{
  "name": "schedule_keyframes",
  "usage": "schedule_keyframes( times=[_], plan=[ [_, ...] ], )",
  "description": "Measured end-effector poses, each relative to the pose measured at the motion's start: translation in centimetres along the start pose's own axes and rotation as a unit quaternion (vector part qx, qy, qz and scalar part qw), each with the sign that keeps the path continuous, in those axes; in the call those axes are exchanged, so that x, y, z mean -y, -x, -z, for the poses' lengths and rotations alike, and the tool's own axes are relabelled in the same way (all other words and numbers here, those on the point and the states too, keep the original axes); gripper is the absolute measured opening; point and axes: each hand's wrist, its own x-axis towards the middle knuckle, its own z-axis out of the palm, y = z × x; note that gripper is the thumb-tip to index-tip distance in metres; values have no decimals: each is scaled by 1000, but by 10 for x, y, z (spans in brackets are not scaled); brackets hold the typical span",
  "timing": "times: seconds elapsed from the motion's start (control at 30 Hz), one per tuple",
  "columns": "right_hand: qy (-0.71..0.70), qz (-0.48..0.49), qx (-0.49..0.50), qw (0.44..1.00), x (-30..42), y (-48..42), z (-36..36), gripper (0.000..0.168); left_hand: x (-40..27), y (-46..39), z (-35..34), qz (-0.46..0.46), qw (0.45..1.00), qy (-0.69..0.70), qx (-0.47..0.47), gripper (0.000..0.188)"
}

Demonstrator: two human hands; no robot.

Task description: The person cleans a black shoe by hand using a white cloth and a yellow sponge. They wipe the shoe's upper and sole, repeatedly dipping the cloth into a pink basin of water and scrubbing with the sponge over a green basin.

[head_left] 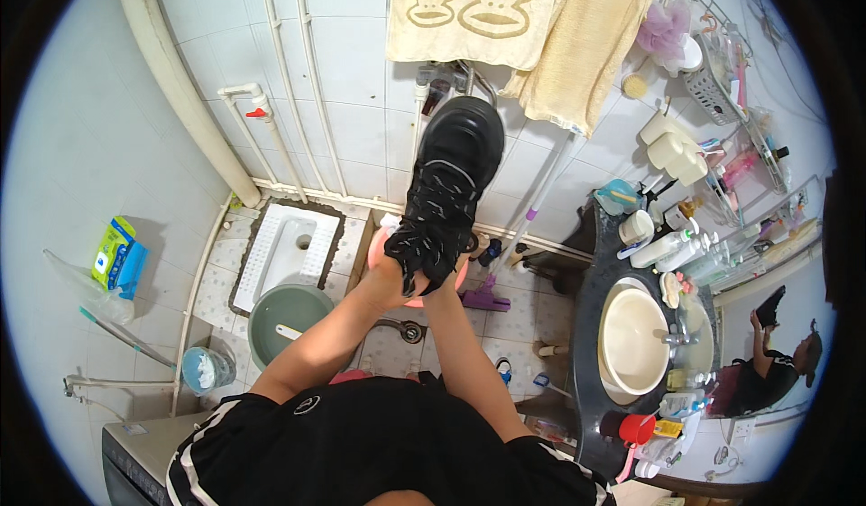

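Note:
A black lace-up shoe (452, 161) is held up before me, toe pointing away and its laced upper facing me. Its laces hang in loose loops over the heel end. At that end my left hand (394, 283) grips the shoe from the left, its fingers mostly hidden. My right hand (452, 283) holds the same end from the right, largely covered by the laces. Partly behind the shoe and hands, a pink basin (376, 254) sits on the tiled floor.
A grey-green basin (270, 323) stands beside the squat toilet (270, 256) on the left. To the right, a dark counter (585, 371) carries a cream washbasin (636, 343), several bottles and a red dipper (636, 429). Towels (473, 49) hang ahead, near a purple-headed floor squeegee (484, 297).

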Motion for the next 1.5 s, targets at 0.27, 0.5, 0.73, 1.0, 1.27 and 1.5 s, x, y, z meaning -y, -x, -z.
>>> schedule_keyframes(
  times=[0.27,0.5,0.73,1.0,1.27,1.5],
  plan=[
    [57,18,2,998,11,-39,71,32,9,-29,-30,-25,953,262,-151,47],
    [176,109,-54,977,141,-18,84,42,-7,-25,10,30,985,-41,-162,25],
    [628,353,141,679,185,10,-13,52,-5,-16,-3,4,965,-224,-137,21],
    [782,325,309,433,146,18,-34,40,-8,-17,-1,301,825,-477,-13,61],
    [772,215,471,368,101,12,-64,42,2,-8,-1,-3,724,-670,167,41],
    [812,206,447,313,129,24,-104,43,-9,-7,7,-104,907,-408,-25,33]
  ],
)
